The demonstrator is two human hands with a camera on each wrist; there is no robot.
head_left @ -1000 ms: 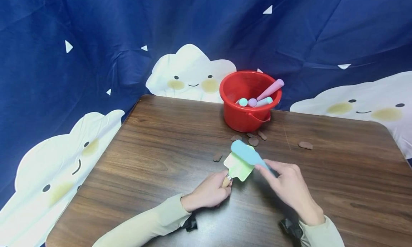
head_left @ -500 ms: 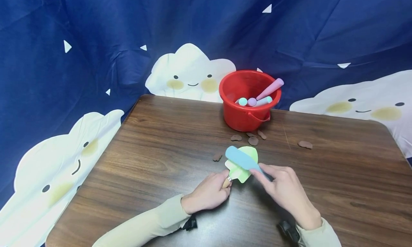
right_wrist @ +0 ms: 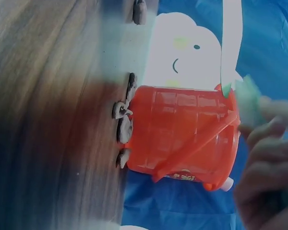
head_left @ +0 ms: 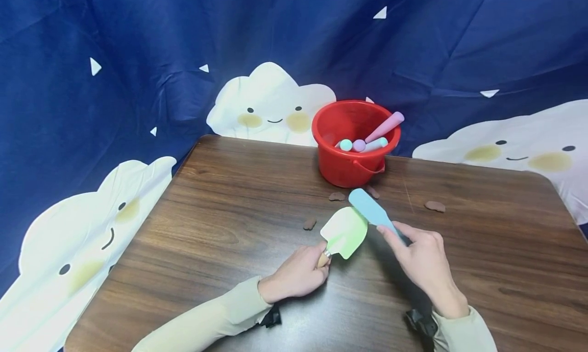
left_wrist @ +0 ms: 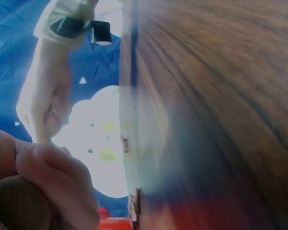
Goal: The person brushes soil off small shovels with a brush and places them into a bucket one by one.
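My left hand (head_left: 296, 273) grips the wooden handle of a small trowel (head_left: 344, 233), its pale green and white blade held above the table. In the left wrist view the round butt of the trowel handle (left_wrist: 19, 203) pokes out of that fist. Between thumb and fingers, my right hand (head_left: 424, 262) pinches a light blue, spatula-like tool (head_left: 369, 207). Its rounded flat end overlaps the trowel's upper right edge in the head view; whether they touch, I cannot tell. The right wrist view shows this hand's fingers (right_wrist: 269, 158) blurred.
A red bucket (head_left: 342, 166) stands at the table's back edge, with pink, lilac and mint handles (head_left: 386, 127) inside. Several flat brown pieces (head_left: 337, 196) lie before it, one farther right (head_left: 434, 206). One brown piece (head_left: 310, 223) lies left of the trowel. A cloud-print curtain (head_left: 275, 30) hangs behind.
The blue tool first slid left over the trowel blade, then moved right and away to its upper right edge. More of the blade now shows. The left hand and trowel have barely moved.
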